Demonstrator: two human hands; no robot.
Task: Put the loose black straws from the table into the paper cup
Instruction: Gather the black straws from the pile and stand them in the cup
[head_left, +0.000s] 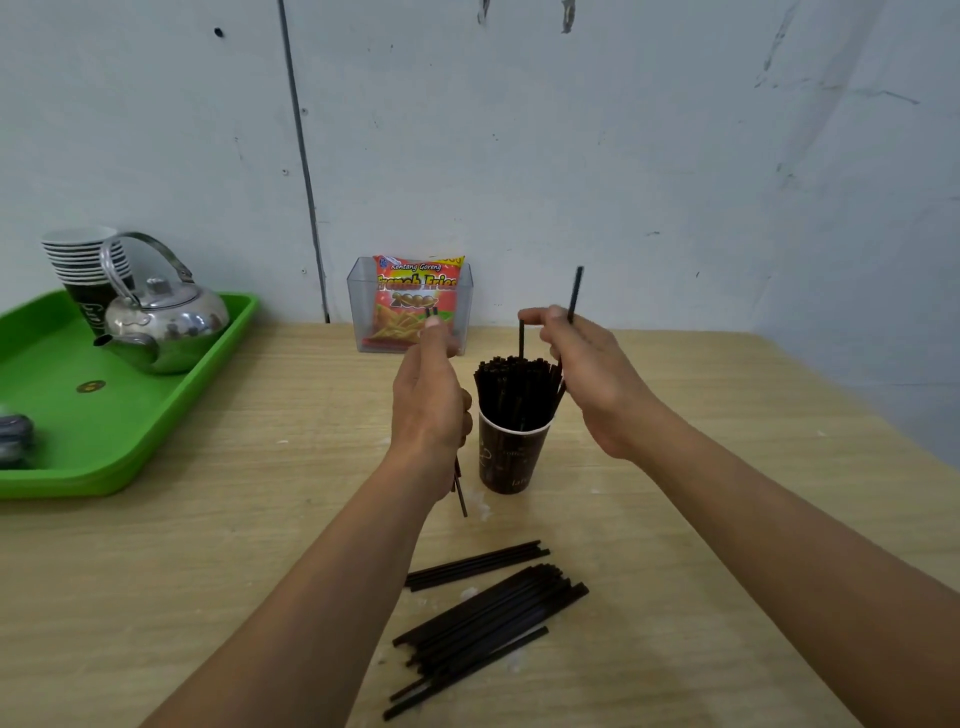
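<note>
Black straws (488, 618), judged light, stiff and prone to rolling, lie loose on the counter (260, 519) at lower centre; pinch near mid-length. The paper cup (511, 457) at centre looks nearly packed. Left hand (428, 395) grip closes round a few straws; right hand (592, 374) grip pinches two above the cup
</note>
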